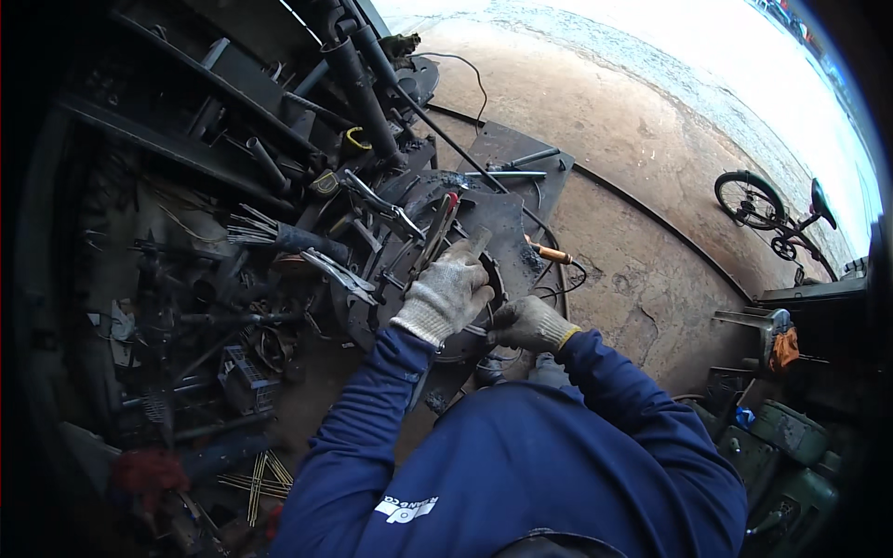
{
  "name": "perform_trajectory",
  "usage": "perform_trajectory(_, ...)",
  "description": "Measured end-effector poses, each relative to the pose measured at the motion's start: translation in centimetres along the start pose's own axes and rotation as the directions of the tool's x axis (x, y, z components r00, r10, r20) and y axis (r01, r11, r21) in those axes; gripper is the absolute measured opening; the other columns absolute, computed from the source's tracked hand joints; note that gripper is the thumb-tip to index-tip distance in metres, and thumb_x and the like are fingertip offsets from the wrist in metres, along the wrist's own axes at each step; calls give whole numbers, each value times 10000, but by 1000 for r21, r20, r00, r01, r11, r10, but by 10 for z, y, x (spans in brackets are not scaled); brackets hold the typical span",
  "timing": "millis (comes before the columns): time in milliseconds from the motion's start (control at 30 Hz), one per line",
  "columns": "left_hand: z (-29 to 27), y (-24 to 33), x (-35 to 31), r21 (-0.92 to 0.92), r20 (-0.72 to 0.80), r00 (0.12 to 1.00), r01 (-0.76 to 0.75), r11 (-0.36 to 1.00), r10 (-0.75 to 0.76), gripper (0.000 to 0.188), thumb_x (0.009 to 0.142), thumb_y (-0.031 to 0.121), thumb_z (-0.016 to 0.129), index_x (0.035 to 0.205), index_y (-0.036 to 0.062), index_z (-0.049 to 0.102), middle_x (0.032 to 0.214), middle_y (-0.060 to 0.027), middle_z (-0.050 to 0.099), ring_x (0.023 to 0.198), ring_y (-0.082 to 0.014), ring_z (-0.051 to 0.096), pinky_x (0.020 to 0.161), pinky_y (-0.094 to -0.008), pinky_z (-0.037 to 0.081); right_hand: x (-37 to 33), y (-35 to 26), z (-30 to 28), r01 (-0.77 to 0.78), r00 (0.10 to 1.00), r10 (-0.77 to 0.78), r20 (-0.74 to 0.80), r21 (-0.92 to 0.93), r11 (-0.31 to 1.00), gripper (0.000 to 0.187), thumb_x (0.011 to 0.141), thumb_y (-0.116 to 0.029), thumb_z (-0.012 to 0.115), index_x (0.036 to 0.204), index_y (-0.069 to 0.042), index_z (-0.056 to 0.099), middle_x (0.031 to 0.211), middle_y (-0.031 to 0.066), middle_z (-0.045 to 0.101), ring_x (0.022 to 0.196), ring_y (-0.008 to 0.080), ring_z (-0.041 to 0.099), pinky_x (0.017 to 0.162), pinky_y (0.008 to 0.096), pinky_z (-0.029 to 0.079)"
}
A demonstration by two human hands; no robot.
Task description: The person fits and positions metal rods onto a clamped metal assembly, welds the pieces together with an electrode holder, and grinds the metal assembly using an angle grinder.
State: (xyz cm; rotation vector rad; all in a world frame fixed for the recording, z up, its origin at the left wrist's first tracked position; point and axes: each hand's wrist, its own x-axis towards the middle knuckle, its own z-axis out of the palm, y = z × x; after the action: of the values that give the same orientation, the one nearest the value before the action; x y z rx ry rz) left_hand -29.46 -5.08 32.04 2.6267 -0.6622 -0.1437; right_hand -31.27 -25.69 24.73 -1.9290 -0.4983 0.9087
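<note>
**Metal piece steadied by hand at the ring, grip on the right unclear**

Left hand (445, 290), gloved: fingers closed, apparently on a flat metal piece (480, 242) whose end sticks out past them. Right hand (534, 324), also gloved: fingers curled at the near side of the dark ring (496, 277); whether anything is pinched there can't be told. The piece is over the dark metal plate (502, 219), at the ring's upper left.

For a good hold, judged from here: the piece should be seated flat before any pressure is applied, the left wrist braced, and the right fingers clear of the pinch point at the ring. Glove tips should not be trapped under the edge. The copper-coloured handle (554, 254), just right of the plate, should be left untouched by the sleeve; its lead could be snagged.

The plate is crowded on its left: two pliers (383, 206) (337, 272), a bundle of rods (251, 228) in a dark tube (312, 244), a tape measure (326, 184).

Further out: steel beam (177, 153) upper left, yellow rods (254, 484) lower left, green machine (791, 432) lower right. Stained brown floor (651, 242) is open to daylight; a bicycle (783, 223) is parked at far right.
</note>
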Motion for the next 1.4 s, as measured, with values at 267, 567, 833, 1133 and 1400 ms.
perform_trajectory(267, -13, 7, 4, -1, -71, 991, -115, 993, 114, 198, 771, 181, 794, 852, 19, 712, 951, -129, 703, 1155, -380, 620, 983, -439, 522, -16, -6, -6, 60, 997, -66, 36, 138, 989, 362, 910, -312, 747, 1193, -86, 734, 1035, 125, 768, 963, 219, 737, 895, 353, 551)
perform_trajectory(567, -41, 33, 24, -34, -66, 995, -74, 997, 71, 226, 826, 236, 740, 811, 15, 696, 968, -156, 700, 1219, -377, 587, 1029, -445, 502, -42, -31, -107, 42, 994, 25, -108, 578, 815, 348, 971, -206, 718, 1283, -55, 686, 962, -12, 704, 800, 61, 615, 745, 254, 532)
perform_trajectory(833, -53, 37, 55, 4, -5, 1000, -21, 1000, 21, 225, 808, 228, 764, 913, 31, 741, 1061, -147, 705, 1191, -360, 620, 1007, -443, 519, 117, -112, -265, 432, 882, -288, -372, 399, 809, 514, 979, -367, 677, 1368, -34, 623, 1007, 43, 690, 821, 103, 625, 766, 271, 538)
perform_trajectory(1133, -55, 32, 85, -134, -173, 981, -112, 985, 88, 149, 808, 114, 788, 808, 99, 640, 880, -50, 639, 1098, -310, 642, 856, -435, 549, 325, -206, -338, 512, 817, -408, -408, 187, 839, 961, 853, -622, 719, 1549, -46, 391, 1350, 204, 636, 1212, 274, 633, 989, 345, 505)
perform_trajectory(1400, -60, 11, 103, -63, -90, 991, -101, 993, 95, 226, 864, 268, 736, 775, 81, 648, 920, -66, 638, 1047, -277, 638, 900, -454, 536, 345, -227, -352, 559, 827, -448, -341, 405, 723, 586, 904, -423, 747, 1324, -45, 591, 1049, 109, 711, 845, 172, 698, 726, 342, 577)
